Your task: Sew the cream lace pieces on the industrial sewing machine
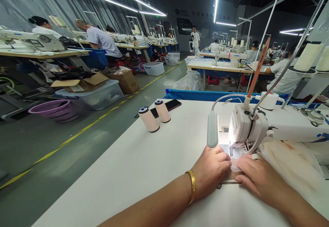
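Note:
A white sewing machine (244, 124) stands on the right of the white table, its needle area lit. Beneath its presser foot lies a small piece of sheer pale fabric (235, 165). My left hand (212, 168), with a gold bracelet and a ring, has its fingers curled together at the fabric's left edge. On the other side my right hand (260, 175) holds the fabric's right edge, its fingers bent and thumb below. The fingertips of both hands are partly hidden. More sheer fabric (293, 158) is bunched to the right, under the machine arm.
Two pale thread cones (149, 120) and a dark phone (172, 105) lie on the table (144, 186). A grey lamp (212, 130) hangs left of the needle. An orange stick (259, 66) rises from the machine. Beyond the aisle, people sit at other machines (43, 42).

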Motion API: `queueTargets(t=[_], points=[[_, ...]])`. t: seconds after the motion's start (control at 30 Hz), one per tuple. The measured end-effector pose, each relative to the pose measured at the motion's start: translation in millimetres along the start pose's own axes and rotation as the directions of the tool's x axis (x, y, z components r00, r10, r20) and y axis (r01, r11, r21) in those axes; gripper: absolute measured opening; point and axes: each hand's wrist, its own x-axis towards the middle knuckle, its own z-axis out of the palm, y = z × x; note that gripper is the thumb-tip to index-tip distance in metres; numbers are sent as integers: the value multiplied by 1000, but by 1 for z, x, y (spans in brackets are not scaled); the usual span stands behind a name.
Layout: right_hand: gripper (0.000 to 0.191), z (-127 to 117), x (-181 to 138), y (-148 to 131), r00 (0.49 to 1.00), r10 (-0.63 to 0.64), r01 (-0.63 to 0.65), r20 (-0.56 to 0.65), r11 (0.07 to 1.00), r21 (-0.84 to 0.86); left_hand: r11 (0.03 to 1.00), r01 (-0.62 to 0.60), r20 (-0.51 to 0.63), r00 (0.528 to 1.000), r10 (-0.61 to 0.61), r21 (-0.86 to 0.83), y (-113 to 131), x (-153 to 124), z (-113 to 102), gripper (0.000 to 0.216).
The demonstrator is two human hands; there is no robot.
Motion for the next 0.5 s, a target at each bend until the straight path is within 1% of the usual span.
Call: queueTargets(t=[0.13,0.27,0.5], points=[[17,2,0,2,1000,6,-7,15,1000,12,1000,-6,8,1000,6,9,0,0,0,21],[17,3,0,3,1000,-1,1,4,1000,-18,1000,-7,10,1000,7,23,0,-1,0,21],[12,4,3,4,999,4,-9,-50,996,-90,999,0,-23,1000,0,35,-3,2,3,19]])
